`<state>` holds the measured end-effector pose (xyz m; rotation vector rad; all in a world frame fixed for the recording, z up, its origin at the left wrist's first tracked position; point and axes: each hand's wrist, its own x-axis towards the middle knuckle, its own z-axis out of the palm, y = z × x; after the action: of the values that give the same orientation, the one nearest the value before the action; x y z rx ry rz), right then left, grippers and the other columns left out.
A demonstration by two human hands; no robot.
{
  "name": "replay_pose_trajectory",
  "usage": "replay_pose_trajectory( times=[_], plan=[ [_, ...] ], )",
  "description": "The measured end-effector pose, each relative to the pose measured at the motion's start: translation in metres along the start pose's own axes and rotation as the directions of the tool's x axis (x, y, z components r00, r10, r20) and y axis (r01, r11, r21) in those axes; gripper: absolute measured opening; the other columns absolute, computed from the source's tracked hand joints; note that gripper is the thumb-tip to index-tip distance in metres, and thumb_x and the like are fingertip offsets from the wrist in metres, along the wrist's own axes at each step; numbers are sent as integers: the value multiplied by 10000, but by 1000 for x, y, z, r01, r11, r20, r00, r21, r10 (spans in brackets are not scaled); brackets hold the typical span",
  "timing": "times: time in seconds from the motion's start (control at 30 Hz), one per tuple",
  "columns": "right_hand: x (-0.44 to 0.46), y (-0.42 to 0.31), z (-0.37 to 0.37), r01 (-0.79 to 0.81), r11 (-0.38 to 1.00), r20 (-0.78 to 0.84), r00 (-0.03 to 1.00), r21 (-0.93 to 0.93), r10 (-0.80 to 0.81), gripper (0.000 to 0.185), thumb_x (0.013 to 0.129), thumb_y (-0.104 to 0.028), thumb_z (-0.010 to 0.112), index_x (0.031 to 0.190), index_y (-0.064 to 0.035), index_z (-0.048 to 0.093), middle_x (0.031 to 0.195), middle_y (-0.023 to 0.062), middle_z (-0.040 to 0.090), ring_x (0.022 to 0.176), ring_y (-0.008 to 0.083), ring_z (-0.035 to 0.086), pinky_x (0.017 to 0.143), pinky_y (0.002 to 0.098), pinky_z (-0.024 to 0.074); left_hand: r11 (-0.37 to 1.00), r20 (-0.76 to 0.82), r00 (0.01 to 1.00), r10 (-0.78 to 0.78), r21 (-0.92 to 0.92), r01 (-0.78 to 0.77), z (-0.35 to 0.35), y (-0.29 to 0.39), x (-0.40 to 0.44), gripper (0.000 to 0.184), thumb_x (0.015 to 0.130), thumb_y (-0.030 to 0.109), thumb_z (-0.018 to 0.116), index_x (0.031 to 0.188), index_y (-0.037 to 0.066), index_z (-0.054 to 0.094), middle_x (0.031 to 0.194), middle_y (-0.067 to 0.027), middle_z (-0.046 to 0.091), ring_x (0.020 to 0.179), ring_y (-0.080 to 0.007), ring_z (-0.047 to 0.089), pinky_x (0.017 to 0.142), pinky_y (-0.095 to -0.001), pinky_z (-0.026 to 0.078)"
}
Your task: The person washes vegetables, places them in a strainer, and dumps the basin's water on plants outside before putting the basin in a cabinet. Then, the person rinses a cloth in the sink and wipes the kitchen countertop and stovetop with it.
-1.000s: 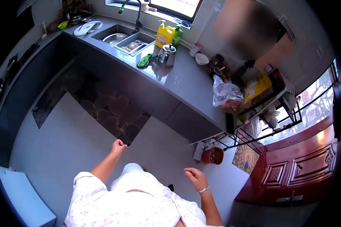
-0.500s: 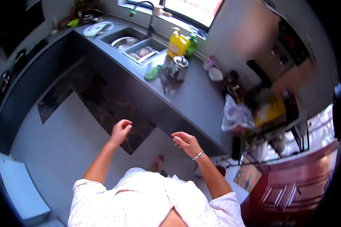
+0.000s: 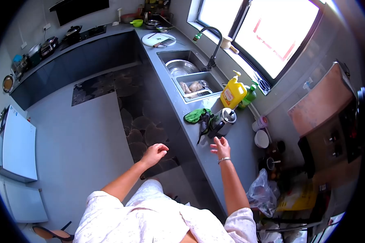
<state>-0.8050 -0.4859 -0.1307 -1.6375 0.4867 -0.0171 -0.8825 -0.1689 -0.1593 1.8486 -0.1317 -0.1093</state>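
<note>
A metal kettle (image 3: 227, 118) with a dark handle stands near the counter's front edge. My right hand (image 3: 221, 149), with a bracelet at its wrist, reaches over the counter just in front of the kettle handle. Its fingers are spread and it holds nothing; I cannot tell whether a fingertip touches the handle. My left hand (image 3: 155, 154) hangs over the floor, left of the counter edge, fingers loosely bent and nothing visible in them. Beside the kettle lie a green cloth (image 3: 197, 115) and a dark cloth or strap-like item (image 3: 204, 124).
Behind the kettle stand a yellow pump jug (image 3: 233, 93) and a green bottle (image 3: 249, 96). The double sink (image 3: 181, 81) holds a metal basin (image 3: 180, 67) and a few items. A plastic bag (image 3: 263, 192) and jars crowd the right. A dark mat (image 3: 140, 121) covers the floor.
The view has swung, and the counter and kettle are now nearer. My right hand has gone from beside the counter edge to over it by the kettle, its fingers spreading.
</note>
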Motion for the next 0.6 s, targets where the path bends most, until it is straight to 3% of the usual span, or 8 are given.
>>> replay_pose_trajectory(
  times=[0.03,0.17,0.2,0.27,0.3,0.33,0.43,0.6],
  plan=[
    [13,-3,3,-47,996,14,999,75,46,773,787,-302,720,1339,76,332,1259,188,462,759,205,656,484,292,537,1000,-23,999,28,15,-27,-2,0,6,151,851,79,579,979,11,621,840,-32,617,740,-94,579,701,-247,490],
    [46,-10,15,-196,968,16,981,155,196,814,774,-380,719,1342,61,337,1296,188,457,755,214,667,449,278,511,1000,-23,1000,-2,-7,2,-4,9,41,150,850,73,575,977,9,622,848,-33,616,744,-96,579,701,-247,490],
    [52,-13,18,-200,968,13,980,155,200,814,774,-380,719,1342,61,337,1296,188,457,755,214,667,449,278,511,1000,2,1000,-20,-17,20,-5,12,52,153,839,81,580,968,14,628,892,-64,618,806,-138,597,750,-273,488],
    [60,-15,21,-235,971,2,972,43,235,733,777,-395,711,1280,49,416,1215,149,535,690,183,666,427,252,479,998,40,998,-44,-33,45,-4,10,78,156,829,90,584,959,19,634,935,-95,620,867,-179,615,798,-300,487],
    [63,-18,23,-229,972,-11,973,50,230,555,777,-392,709,1107,25,550,1025,98,634,595,148,646,404,228,442,1000,44,999,7,-14,-7,-3,9,96,154,832,84,582,961,16,632,908,-73,612,823,-145,600,755,-280,487],
    [67,-17,22,-241,969,-28,970,47,243,555,777,-392,709,1107,25,550,1025,98,634,595,148,646,404,228,442,999,56,997,51,0,-51,-1,10,111,153,835,79,580,963,13,630,881,-52,604,779,-111,586,713,-261,487],
    [73,-21,23,-169,983,-29,985,-74,167,345,780,-338,711,852,-10,631,757,61,660,447,119,572,377,207,403,995,104,989,102,7,-103,6,14,160,156,826,84,583,958,15,631,899,-72,600,795,-141,595,729,-279,486],
    [92,-15,13,-116,993,-172,979,-3,114,294,800,-314,690,836,-30,621,751,46,661,409,100,533,364,201,376,965,219,954,204,118,-234,17,20,234,151,806,78,589,942,16,610,892,-102,590,785,-194,610,734,-301,488]
  ],
)
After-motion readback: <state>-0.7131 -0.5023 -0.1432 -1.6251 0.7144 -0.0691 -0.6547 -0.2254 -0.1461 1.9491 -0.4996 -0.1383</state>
